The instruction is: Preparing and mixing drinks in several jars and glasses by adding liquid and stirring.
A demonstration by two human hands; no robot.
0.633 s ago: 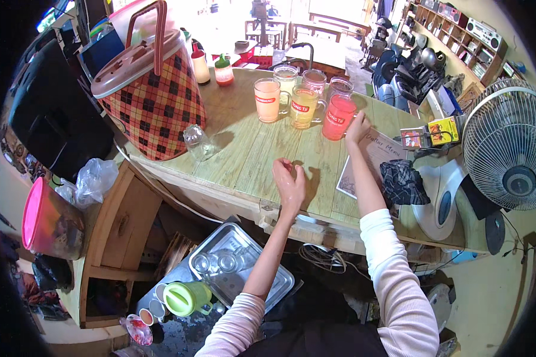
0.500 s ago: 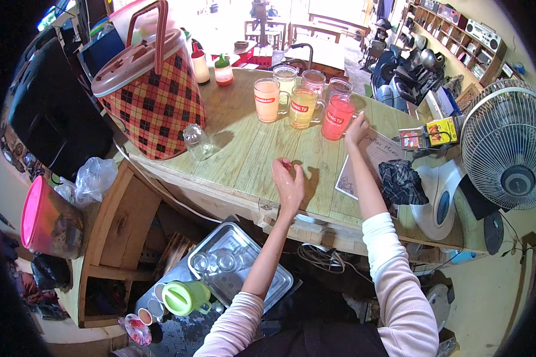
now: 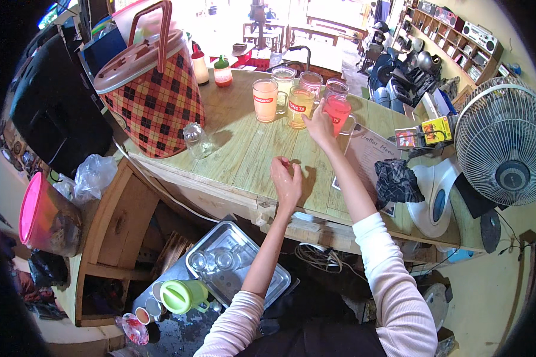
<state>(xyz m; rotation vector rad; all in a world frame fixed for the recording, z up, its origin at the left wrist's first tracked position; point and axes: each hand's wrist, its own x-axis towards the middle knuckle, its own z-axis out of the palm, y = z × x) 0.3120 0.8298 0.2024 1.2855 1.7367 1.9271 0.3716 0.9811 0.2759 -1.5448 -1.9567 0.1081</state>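
My right hand (image 3: 320, 126) reaches over the counter with its thumb apart, fingers against the left side of a glass mug of red drink (image 3: 338, 113). Close to its thumb stands a mug of yellow drink (image 3: 299, 110). A mug of pale orange drink (image 3: 265, 102) is to the left. Behind these are a mug of pale yellow drink (image 3: 283, 74), a mug with a pinkish look (image 3: 311, 80) and another clear mug (image 3: 337, 87). My left hand (image 3: 287, 181) hovers near the counter's front edge, fingers loosely curled, thumb apart, holding nothing.
A plaid drink cooler (image 3: 161, 101) and a clear glass (image 3: 196, 141) are on the left. A menu sheet (image 3: 363, 152), a dark cloth bundle (image 3: 397, 181) and a fan (image 3: 503, 146) are on the right. Below sit a tray (image 3: 268, 271) with glasses and a green pitcher (image 3: 181, 296).
My right hand has moved left, from the right, handle side of the red mug to its left side beside the yellow mug. My left hand has stayed almost in place.
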